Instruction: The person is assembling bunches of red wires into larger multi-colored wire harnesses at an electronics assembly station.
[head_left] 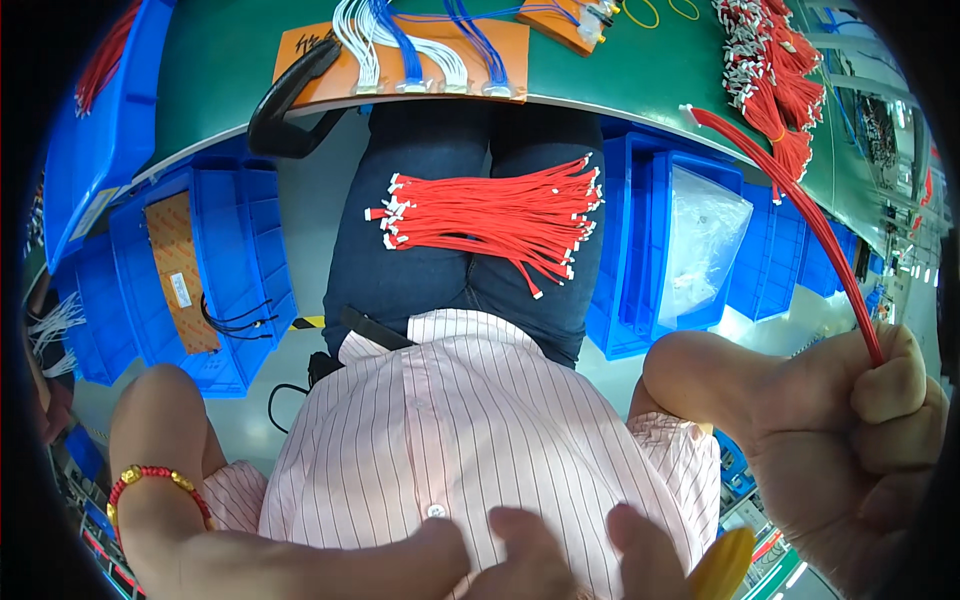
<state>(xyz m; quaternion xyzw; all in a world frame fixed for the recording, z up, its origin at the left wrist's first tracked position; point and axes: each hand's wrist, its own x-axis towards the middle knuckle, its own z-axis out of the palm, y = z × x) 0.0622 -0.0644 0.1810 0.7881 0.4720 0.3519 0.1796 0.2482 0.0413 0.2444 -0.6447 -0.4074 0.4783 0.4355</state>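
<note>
My right hand (860, 440), at the right, is closed in a fist around one end of a red cable (825, 235). The cable arcs up and leftward from the fist to a small white connector. Close to my body at the lower edge, my left hand (540, 565) has its fingers apart, with nothing seen in it; part of it is cut off. A yellow covering, perhaps a finger cot (725, 565), shows at its right end. Across my thighs lies a bundle of red cables (490, 215) with white connectors at both ends.
Ahead is a green worktable (620, 65) with an orange board (300, 70) carrying white and blue wires. More red cables (770, 80) are heaped at its right. A black curved bar (285, 115) juts from its edge. Blue bins (240, 260) flank my legs; one right-hand bin holds clear plastic bags (700, 245).
</note>
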